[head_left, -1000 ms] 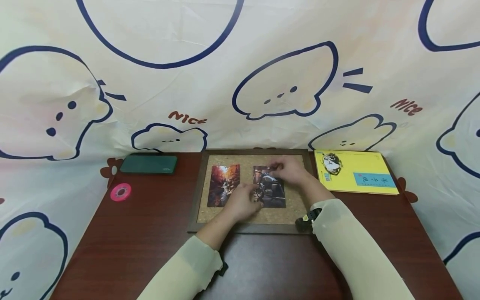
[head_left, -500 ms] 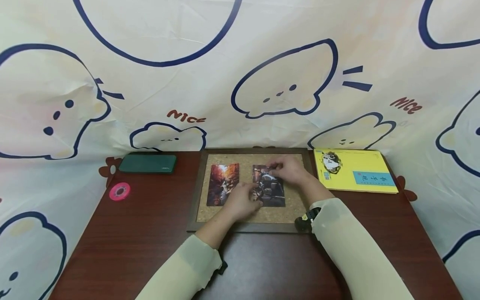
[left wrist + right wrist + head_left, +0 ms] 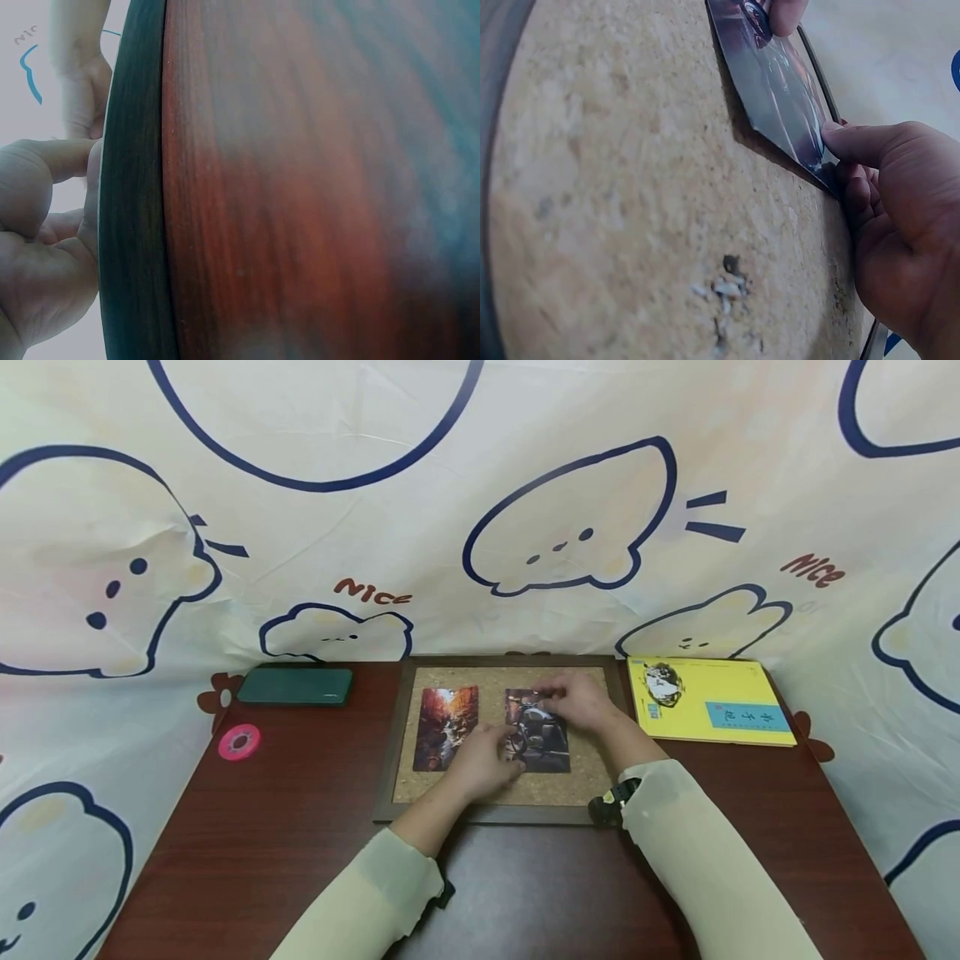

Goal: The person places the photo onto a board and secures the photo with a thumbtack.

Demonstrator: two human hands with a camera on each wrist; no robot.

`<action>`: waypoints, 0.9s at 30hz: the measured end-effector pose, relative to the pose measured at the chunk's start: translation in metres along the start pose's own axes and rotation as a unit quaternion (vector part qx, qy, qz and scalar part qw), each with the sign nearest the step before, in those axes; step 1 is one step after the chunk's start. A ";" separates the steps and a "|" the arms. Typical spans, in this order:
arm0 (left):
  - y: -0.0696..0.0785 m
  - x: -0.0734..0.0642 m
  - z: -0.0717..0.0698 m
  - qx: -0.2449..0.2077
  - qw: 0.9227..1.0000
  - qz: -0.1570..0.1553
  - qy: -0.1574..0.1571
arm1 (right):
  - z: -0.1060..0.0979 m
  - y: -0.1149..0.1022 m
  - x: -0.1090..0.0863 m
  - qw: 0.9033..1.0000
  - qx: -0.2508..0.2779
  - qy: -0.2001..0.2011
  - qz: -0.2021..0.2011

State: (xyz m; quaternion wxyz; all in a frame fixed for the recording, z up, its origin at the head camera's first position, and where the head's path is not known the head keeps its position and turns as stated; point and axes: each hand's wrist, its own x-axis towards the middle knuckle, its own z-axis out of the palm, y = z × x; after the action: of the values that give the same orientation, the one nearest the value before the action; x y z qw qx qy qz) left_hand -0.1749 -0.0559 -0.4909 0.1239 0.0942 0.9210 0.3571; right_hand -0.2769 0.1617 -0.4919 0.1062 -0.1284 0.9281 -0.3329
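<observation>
A dark photo (image 3: pixel 546 739) with a motorbike-like picture lies over the cork board (image 3: pixel 588 789), which has a brown wooden frame. My right hand (image 3: pixel 579 700) pinches its upper right part; in the right wrist view, the thumb (image 3: pixel 847 141) is on the print and fingers curl at its edge. The photo's near edge casts a shadow on the cork there. My left hand (image 3: pixel 483 764) holds the photo's left side with bent fingers and thumb, a fingertip (image 3: pixel 786 13) on its face. Left of it, an autumn-coloured photo (image 3: pixel 444 727) lies on the cork, partly covered by my left hand.
A pink tape roll (image 3: pixel 240 742) and a dark green box (image 3: pixel 296 686) are at the left of the brown table (image 3: pixel 300 843). To the right of the board lies a yellow book (image 3: pixel 708 702). A printed cloth (image 3: pixel 450 543) hangs behind.
The head view has shifted very slightly. Both hands and the photo keep the same place on the board.
</observation>
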 end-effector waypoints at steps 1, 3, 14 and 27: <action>0.000 0.000 0.000 0.001 1.000 0.000 0.000 | 0.000 0.000 0.000 1.000 -0.004 0.001 -0.002; 0.000 0.000 0.000 0.001 1.000 0.000 0.000 | 0.000 0.000 0.000 1.000 -0.007 0.002 -0.005; 0.001 0.000 0.000 0.001 1.000 0.001 0.000 | 0.000 0.000 0.000 1.000 0.003 -0.004 0.002; 0.002 0.000 0.000 -0.004 1.000 0.001 0.002 | 0.000 0.001 0.001 1.000 0.005 -0.014 0.007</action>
State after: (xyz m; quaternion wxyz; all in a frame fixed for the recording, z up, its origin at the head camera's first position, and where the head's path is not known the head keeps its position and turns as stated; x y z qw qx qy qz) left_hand -0.1747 -0.0540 -0.4896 0.1220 0.0934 0.9198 0.3611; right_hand -0.2783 0.1618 -0.4929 0.1224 -0.1257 0.9259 -0.3346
